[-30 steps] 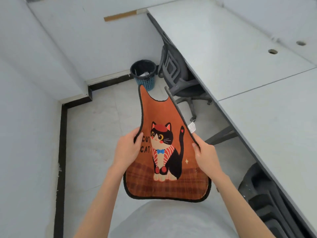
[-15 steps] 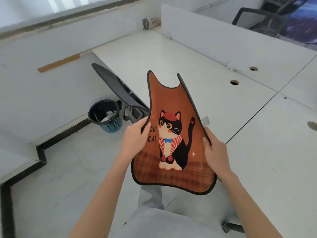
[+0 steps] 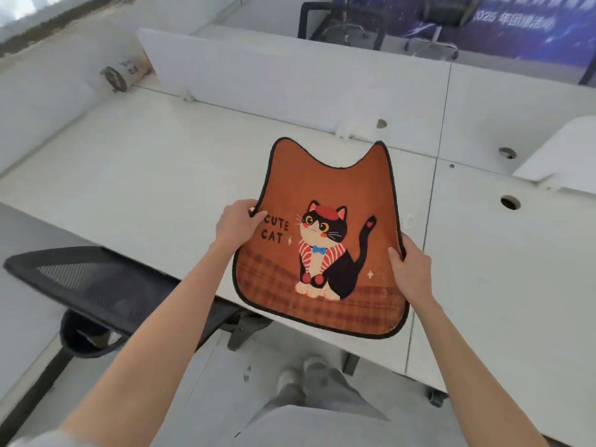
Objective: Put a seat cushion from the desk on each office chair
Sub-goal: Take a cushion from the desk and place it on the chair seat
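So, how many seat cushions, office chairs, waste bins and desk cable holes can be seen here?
Seat cushion: 1
Office chairs: 3
Waste bin: 1
Cable holes: 3
Total: 8

Seat cushion (image 3: 329, 233): flat, orange-brown, black piped edge, 2 ear-shaped points at its far end, printed with a black-and-white cat in a red cap and the words "CUTE CAT" above a plaid band; held in the air, printed face up and tilted toward the camera, gripped at its left and right edges, its near edge overhanging the front edge of the white desk (image 3: 129, 188). Office chair (image 3: 106, 285): black mesh, at the lower left, pushed against the desk front, its seat not visible, no cushion seen on it.
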`<act>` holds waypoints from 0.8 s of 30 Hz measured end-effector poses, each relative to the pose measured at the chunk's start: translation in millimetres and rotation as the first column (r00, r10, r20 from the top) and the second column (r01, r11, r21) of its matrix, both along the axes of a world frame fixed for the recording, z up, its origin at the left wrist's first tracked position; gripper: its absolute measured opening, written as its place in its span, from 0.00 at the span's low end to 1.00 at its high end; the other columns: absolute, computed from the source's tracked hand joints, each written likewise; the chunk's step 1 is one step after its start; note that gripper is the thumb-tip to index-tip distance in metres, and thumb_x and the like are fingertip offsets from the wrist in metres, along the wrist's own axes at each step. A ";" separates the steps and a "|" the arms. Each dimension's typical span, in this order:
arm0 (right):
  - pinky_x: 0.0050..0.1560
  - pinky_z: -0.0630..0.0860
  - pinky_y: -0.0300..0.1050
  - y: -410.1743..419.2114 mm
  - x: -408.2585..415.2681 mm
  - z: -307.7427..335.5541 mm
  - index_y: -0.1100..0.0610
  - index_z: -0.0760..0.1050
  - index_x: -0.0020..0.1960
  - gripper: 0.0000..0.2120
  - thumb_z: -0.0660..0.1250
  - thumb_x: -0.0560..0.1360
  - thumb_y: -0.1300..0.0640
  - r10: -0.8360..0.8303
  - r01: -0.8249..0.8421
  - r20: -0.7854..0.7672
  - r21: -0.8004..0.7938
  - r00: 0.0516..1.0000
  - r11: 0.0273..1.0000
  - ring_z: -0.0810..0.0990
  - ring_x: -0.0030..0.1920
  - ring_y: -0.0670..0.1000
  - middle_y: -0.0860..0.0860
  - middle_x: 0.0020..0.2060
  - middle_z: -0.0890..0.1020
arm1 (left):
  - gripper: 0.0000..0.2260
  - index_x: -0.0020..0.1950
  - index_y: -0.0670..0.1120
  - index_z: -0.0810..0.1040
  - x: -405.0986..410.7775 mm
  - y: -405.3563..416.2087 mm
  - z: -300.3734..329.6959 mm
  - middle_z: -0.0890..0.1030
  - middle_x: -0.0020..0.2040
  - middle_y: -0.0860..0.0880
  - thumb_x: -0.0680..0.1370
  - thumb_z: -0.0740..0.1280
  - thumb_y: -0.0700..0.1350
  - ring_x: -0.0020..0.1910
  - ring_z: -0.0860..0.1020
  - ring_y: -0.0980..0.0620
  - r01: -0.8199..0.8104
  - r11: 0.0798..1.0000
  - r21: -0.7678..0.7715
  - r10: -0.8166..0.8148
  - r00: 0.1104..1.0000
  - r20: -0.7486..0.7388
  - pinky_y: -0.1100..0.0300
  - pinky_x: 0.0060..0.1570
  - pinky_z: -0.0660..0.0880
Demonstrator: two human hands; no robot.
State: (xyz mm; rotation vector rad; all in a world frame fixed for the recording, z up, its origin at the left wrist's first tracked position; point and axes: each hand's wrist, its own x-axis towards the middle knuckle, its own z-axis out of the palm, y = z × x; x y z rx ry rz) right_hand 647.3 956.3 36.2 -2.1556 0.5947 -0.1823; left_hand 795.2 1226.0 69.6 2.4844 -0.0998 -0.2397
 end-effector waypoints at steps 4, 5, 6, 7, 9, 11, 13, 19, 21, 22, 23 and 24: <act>0.54 0.76 0.50 -9.6 2.4 -50.1 0.57 0.62 0.69 0.21 0.59 0.77 0.58 -0.012 0.010 -0.259 -0.008 0.966 1.000 0.79 0.53 0.59 0.58 0.59 0.78 | 0.26 0.72 0.45 0.61 7.0 -4.6 -54.8 0.74 0.64 0.39 0.75 0.64 0.41 0.62 0.74 0.40 0.052 0.999 0.015 -0.049 0.986 -0.161 0.49 0.61 0.72; 0.54 0.76 0.51 -11.7 -0.7 -61.2 0.58 0.62 0.69 0.22 0.60 0.76 0.59 -0.014 0.010 -0.301 -0.013 0.953 1.000 0.79 0.54 0.59 0.58 0.59 0.78 | 0.28 0.73 0.44 0.60 2.3 -3.5 -69.7 0.71 0.68 0.38 0.75 0.64 0.40 0.65 0.70 0.40 0.104 0.991 0.079 -0.089 0.980 -0.181 0.49 0.64 0.69; 0.56 0.75 0.52 -13.3 -3.8 -69.8 0.58 0.61 0.68 0.23 0.62 0.75 0.59 -0.030 0.024 -0.328 -0.023 0.944 0.999 0.78 0.56 0.59 0.58 0.60 0.77 | 0.28 0.73 0.44 0.59 -3.7 -1.0 -82.8 0.67 0.70 0.39 0.75 0.64 0.41 0.69 0.66 0.39 0.155 0.974 0.164 -0.121 0.972 -0.199 0.49 0.67 0.66; 0.58 0.75 0.53 -14.6 -6.9 -75.3 0.58 0.61 0.69 0.25 0.64 0.74 0.58 -0.059 0.041 -0.350 -0.060 0.935 0.997 0.76 0.58 0.59 0.58 0.61 0.75 | 0.27 0.73 0.44 0.59 -10.0 2.2 -93.1 0.63 0.73 0.39 0.75 0.63 0.42 0.72 0.61 0.39 0.200 0.946 0.256 -0.145 0.965 -0.218 0.47 0.70 0.62; 0.60 0.73 0.56 -15.6 -11.7 -79.2 0.59 0.58 0.70 0.30 0.67 0.73 0.55 -0.146 0.074 -0.397 -0.191 0.906 0.979 0.71 0.63 0.60 0.60 0.64 0.72 | 0.26 0.73 0.47 0.59 -21.0 9.0 -107.8 0.56 0.76 0.42 0.76 0.61 0.45 0.75 0.51 0.39 0.265 0.874 0.407 -0.170 0.952 -0.253 0.41 0.71 0.55; 0.62 0.70 0.58 -14.8 -12.7 -76.9 0.60 0.57 0.71 0.33 0.68 0.72 0.54 -0.195 0.055 -0.421 -0.322 0.886 0.945 0.66 0.65 0.61 0.61 0.66 0.68 | 0.26 0.74 0.49 0.57 -26.5 12.4 -111.6 0.52 0.77 0.44 0.77 0.59 0.46 0.75 0.46 0.40 0.288 0.838 0.463 -0.175 0.946 -0.273 0.37 0.71 0.51; 0.64 0.67 0.59 -10.7 -9.6 -70.1 0.59 0.58 0.71 0.31 0.68 0.72 0.56 -0.178 -0.007 -0.410 -0.411 0.894 0.911 0.63 0.68 0.60 0.60 0.68 0.66 | 0.24 0.73 0.49 0.60 -25.7 15.5 -103.7 0.52 0.77 0.43 0.77 0.58 0.46 0.76 0.45 0.40 0.270 0.851 0.449 -0.157 0.949 -0.273 0.37 0.71 0.49; 0.58 0.72 0.45 42.1 19.3 -47.0 0.60 0.72 0.62 0.15 0.61 0.76 0.62 0.199 -0.220 -0.241 -0.062 0.950 0.974 0.75 0.59 0.54 0.55 0.58 0.78 | 0.15 0.65 0.43 0.73 -39.3 58.6 -39.1 0.69 0.70 0.43 0.78 0.59 0.43 0.71 0.64 0.46 -0.164 0.980 0.108 0.158 0.985 0.067 0.51 0.66 0.64; 0.50 0.72 0.39 82.9 29.0 -39.1 0.58 0.76 0.56 0.11 0.61 0.76 0.62 0.397 -0.350 -0.258 0.208 0.881 0.913 0.79 0.51 0.50 0.52 0.51 0.81 | 0.14 0.62 0.42 0.74 -55.6 89.7 -17.5 0.71 0.68 0.44 0.78 0.60 0.42 0.69 0.66 0.46 -0.323 0.942 0.092 0.301 0.934 0.194 0.52 0.64 0.67; 0.46 0.74 0.37 104.6 33.6 -39.6 0.57 0.77 0.53 0.09 0.60 0.76 0.62 0.471 -0.374 -0.276 0.338 0.838 0.864 0.81 0.47 0.49 0.53 0.49 0.82 | 0.14 0.61 0.42 0.75 -63.7 105.8 -9.8 0.72 0.67 0.44 0.78 0.60 0.41 0.69 0.66 0.46 -0.393 0.915 0.092 0.363 0.900 0.241 0.52 0.63 0.67; 0.41 0.75 0.35 127.2 36.5 -40.9 0.58 0.77 0.50 0.08 0.59 0.76 0.62 0.547 -0.385 -0.310 0.452 0.778 0.805 0.82 0.42 0.49 0.55 0.47 0.82 | 0.13 0.61 0.41 0.76 -73.3 121.8 -4.4 0.73 0.67 0.44 0.77 0.60 0.40 0.69 0.66 0.46 -0.460 0.883 0.090 0.421 0.863 0.279 0.52 0.63 0.67; 0.38 0.76 0.35 149.6 38.3 -44.0 0.60 0.76 0.48 0.08 0.59 0.77 0.62 0.627 -0.397 -0.354 0.538 0.694 0.744 0.82 0.38 0.49 0.56 0.46 0.83 | 0.13 0.60 0.40 0.77 -83.1 135.7 -1.4 0.73 0.67 0.44 0.77 0.60 0.40 0.69 0.66 0.46 -0.523 0.848 0.083 0.477 0.823 0.307 0.52 0.63 0.67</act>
